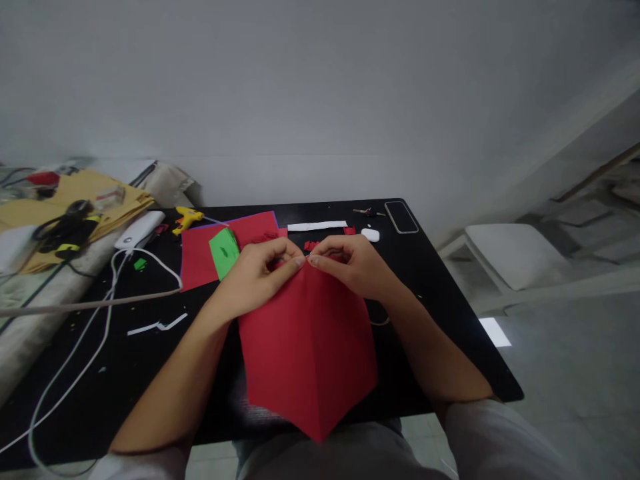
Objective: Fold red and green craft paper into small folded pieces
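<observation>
Here's the large red creased paper-like sheet (313, 353), up over the black table's (445, 307) near edge, its lower tip covering part of it. Left hand (260, 270) and right hand (353, 265) pinch its top, thumbs nearly meeting, curled fingers partly hidden. The left hand also blocks a bright green paper stack (223, 248); behind the right forearm, a thin loop (381, 323) is barely readable.
</observation>
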`<action>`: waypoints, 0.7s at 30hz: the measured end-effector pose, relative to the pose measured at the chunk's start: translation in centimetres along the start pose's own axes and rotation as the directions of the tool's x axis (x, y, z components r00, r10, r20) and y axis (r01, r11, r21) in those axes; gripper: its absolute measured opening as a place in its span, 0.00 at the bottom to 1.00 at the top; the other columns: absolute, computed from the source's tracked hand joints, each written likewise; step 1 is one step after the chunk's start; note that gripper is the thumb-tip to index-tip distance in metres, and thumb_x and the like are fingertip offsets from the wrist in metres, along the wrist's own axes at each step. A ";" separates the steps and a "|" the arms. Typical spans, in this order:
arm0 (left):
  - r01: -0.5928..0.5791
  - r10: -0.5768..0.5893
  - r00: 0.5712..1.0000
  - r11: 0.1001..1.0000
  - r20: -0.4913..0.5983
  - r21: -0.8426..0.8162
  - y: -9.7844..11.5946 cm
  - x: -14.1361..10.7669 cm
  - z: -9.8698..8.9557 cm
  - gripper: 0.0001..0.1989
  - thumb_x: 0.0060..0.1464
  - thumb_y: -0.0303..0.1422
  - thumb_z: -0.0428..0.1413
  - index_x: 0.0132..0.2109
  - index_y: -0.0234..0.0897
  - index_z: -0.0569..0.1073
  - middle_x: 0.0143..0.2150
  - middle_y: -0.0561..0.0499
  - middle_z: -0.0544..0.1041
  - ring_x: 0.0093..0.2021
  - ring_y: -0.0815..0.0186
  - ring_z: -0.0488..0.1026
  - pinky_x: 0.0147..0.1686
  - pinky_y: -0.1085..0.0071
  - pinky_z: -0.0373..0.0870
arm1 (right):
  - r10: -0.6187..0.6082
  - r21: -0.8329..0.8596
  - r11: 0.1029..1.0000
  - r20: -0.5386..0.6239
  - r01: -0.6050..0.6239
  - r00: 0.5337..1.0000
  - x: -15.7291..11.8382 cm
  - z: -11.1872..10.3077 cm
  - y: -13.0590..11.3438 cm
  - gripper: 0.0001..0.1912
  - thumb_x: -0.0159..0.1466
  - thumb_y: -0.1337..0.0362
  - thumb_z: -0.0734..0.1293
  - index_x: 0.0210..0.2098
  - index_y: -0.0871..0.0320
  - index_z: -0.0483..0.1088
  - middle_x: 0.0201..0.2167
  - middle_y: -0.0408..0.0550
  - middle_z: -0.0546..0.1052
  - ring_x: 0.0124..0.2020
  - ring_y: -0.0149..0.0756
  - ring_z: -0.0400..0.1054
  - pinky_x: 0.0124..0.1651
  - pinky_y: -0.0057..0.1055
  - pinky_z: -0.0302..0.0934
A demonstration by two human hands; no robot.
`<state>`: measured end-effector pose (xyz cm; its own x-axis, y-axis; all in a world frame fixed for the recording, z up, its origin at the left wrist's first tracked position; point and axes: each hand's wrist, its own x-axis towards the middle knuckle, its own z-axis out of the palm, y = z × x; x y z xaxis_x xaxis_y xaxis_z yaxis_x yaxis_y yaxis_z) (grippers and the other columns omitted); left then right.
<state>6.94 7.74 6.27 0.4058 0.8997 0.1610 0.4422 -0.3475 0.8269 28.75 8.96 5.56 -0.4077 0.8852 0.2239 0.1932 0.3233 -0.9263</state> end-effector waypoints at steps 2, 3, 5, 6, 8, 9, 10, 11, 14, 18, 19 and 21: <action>0.018 -0.018 1.000 1.000 0.012 0.004 0.0 0.1 -0.2 0.14 0.67 0.41 0.56 0.38 0.36 0.77 0.32 0.53 0.76 0.31 0.69 0.68 0.31 0.72 0.61 | 0.008 -0.004 1.000 0.010 -0.008 1.000 0.1 -0.1 0.0 0.06 0.65 0.62 0.71 0.35 0.57 0.81 0.35 0.46 0.84 0.37 0.35 0.76 0.42 0.32 0.67; 0.026 -0.026 1.000 1.000 0.014 0.006 0.0 0.1 -0.2 0.14 0.67 0.42 0.56 0.38 0.36 0.77 0.32 0.53 0.77 0.31 0.68 0.68 0.31 0.72 0.61 | 0.012 -0.007 1.000 0.011 -0.012 1.000 0.1 -0.1 0.0 0.06 0.65 0.62 0.71 0.35 0.57 0.81 0.35 0.46 0.84 0.37 0.36 0.76 0.41 0.32 0.67; 0.042 -0.042 0.999 0.999 0.020 0.015 -0.3 0.0 0.1 0.14 0.67 0.41 0.56 0.39 0.36 0.77 0.33 0.53 0.77 0.32 0.68 0.69 0.32 0.72 0.62 | 0.030 -0.020 0.999 0.012 -0.030 0.999 -0.2 0.0 0.2 0.06 0.65 0.63 0.71 0.35 0.57 0.81 0.34 0.46 0.84 0.37 0.35 0.76 0.41 0.32 0.67; 0.050 -0.050 0.998 0.999 0.025 0.022 -0.6 -0.2 0.4 0.13 0.67 0.41 0.55 0.39 0.37 0.77 0.33 0.53 0.77 0.32 0.68 0.70 0.32 0.72 0.62 | 0.043 -0.032 0.999 0.014 -0.042 0.999 -0.4 0.1 0.4 0.06 0.65 0.63 0.71 0.35 0.58 0.81 0.34 0.46 0.84 0.36 0.35 0.76 0.41 0.32 0.67; 0.069 -0.071 0.996 0.996 0.044 0.047 -1.3 -1.1 1.7 0.12 0.68 0.39 0.54 0.40 0.37 0.76 0.32 0.54 0.77 0.31 0.68 0.70 0.32 0.72 0.62 | 0.078 -0.074 0.994 0.029 -0.076 0.997 -1.4 0.4 1.2 0.06 0.66 0.64 0.70 0.35 0.58 0.80 0.34 0.46 0.84 0.36 0.34 0.75 0.41 0.31 0.66; 0.071 -0.075 0.996 0.995 0.053 0.074 -1.8 -1.7 2.5 0.11 0.68 0.38 0.53 0.41 0.37 0.76 0.31 0.55 0.76 0.30 0.68 0.69 0.31 0.72 0.62 | 0.099 -0.113 0.989 0.046 -0.094 0.994 -2.0 0.6 1.8 0.06 0.66 0.64 0.70 0.35 0.58 0.80 0.34 0.46 0.84 0.36 0.34 0.75 0.41 0.31 0.66; 0.064 -0.074 0.994 0.991 0.084 0.114 -2.3 -2.6 3.5 0.10 0.68 0.36 0.53 0.42 0.38 0.75 0.31 0.55 0.76 0.29 0.68 0.69 0.31 0.72 0.62 | 0.127 -0.166 0.980 0.071 -0.114 0.989 -2.9 1.0 2.6 0.06 0.66 0.65 0.69 0.36 0.58 0.80 0.34 0.46 0.83 0.36 0.34 0.75 0.41 0.31 0.65; 0.058 -0.078 0.989 0.986 0.125 0.157 -2.9 -3.5 4.5 0.08 0.68 0.34 0.52 0.43 0.38 0.75 0.30 0.55 0.76 0.29 0.67 0.70 0.31 0.72 0.63 | 0.156 -0.225 0.965 0.094 -0.132 0.983 -3.8 1.4 3.4 0.06 0.66 0.66 0.69 0.36 0.58 0.79 0.33 0.46 0.83 0.34 0.34 0.74 0.40 0.31 0.65; 0.046 -0.092 0.976 0.973 0.196 0.225 -4.7 -6.3 7.6 0.09 0.69 0.32 0.50 0.48 0.39 0.75 0.33 0.53 0.79 0.30 0.65 0.76 0.33 0.70 0.67 | 0.219 -0.338 0.929 0.167 -0.153 0.961 -7.1 3.1 5.9 0.06 0.67 0.66 0.68 0.37 0.59 0.79 0.31 0.45 0.82 0.31 0.34 0.73 0.37 0.31 0.65; 0.026 -0.084 0.980 0.953 0.179 0.302 -6.7 -8.7 10.1 0.08 0.69 0.30 0.51 0.48 0.39 0.75 0.43 0.46 0.83 0.43 0.58 0.82 0.43 0.65 0.75 | -0.023 -0.463 0.885 0.055 0.046 0.998 -11.7 5.7 8.5 0.11 0.67 0.68 0.67 0.48 0.60 0.77 0.49 0.59 0.82 0.53 0.49 0.75 0.58 0.49 0.70; 0.021 -0.078 0.983 0.947 0.166 0.320 -6.9 -9.0 10.4 0.07 0.69 0.30 0.52 0.48 0.39 0.75 0.44 0.45 0.83 0.44 0.57 0.82 0.45 0.63 0.76 | -0.090 -0.501 0.858 0.068 0.112 0.994 -12.7 6.2 8.9 0.14 0.68 0.69 0.65 0.52 0.60 0.77 0.55 0.62 0.79 0.59 0.52 0.72 0.64 0.54 0.67; 0.015 -0.064 0.990 0.934 0.127 0.357 -6.9 -9.7 10.9 0.08 0.69 0.31 0.52 0.49 0.38 0.75 0.47 0.42 0.82 0.48 0.54 0.81 0.50 0.58 0.76 | -0.127 -0.534 0.826 0.139 0.182 0.982 -14.4 6.8 9.4 0.19 0.71 0.69 0.61 0.58 0.60 0.75 0.60 0.62 0.78 0.65 0.52 0.70 0.69 0.56 0.63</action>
<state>8.68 -1.47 -6.82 0.4747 0.8793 0.0377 0.7049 -0.4055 0.5820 30.40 -3.04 -8.44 -0.5487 0.7821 0.2955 0.5616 0.6066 -0.5627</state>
